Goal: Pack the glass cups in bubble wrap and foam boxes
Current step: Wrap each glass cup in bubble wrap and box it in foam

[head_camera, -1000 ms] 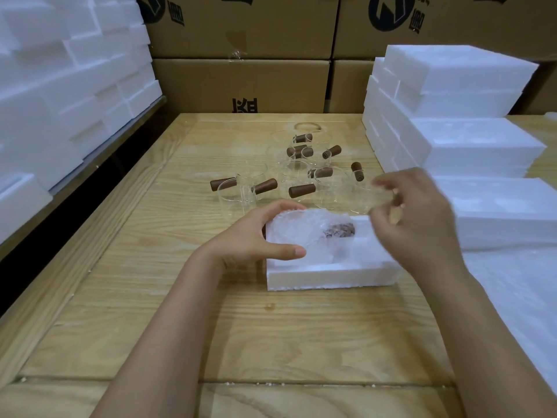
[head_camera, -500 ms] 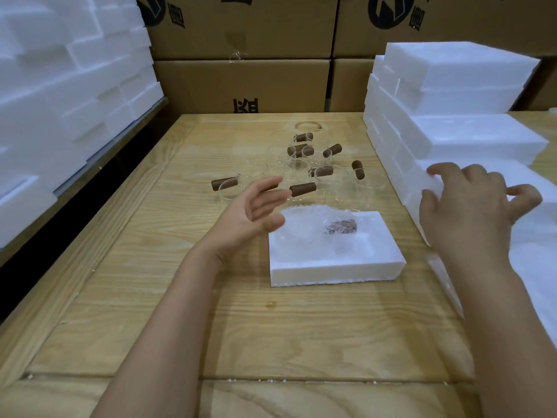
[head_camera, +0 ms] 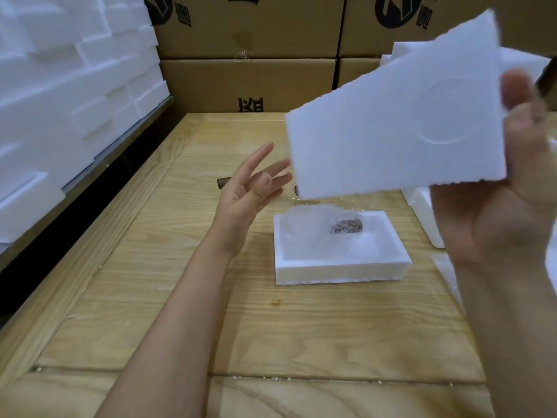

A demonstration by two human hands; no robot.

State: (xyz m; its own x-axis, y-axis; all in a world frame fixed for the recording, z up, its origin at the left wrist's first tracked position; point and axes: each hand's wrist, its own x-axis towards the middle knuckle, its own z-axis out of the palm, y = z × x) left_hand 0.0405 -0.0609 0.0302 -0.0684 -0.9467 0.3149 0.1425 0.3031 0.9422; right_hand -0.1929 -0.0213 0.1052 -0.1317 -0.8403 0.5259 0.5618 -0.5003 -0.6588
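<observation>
Head view: wooden table point(head_camera: 187, 315), cardboard boxes point(head_camera: 247, 82) behind.

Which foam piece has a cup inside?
The foam box on the table; a wrapped cup sits in it. The foam piece in the right hand is empty.

Left hand point(head_camera: 244, 191): bare, slim fingers, thumbnail short and trimmed. Left forearm point(head_camera: 180, 312): bare down to the bottom frame edge. Right hand point(head_camera: 518, 206): bare, motion-blurred, nail detail unreadable. Right forearm point(head_camera: 506, 327): bare to the frame edge too. Only skin showing on both.
</observation>
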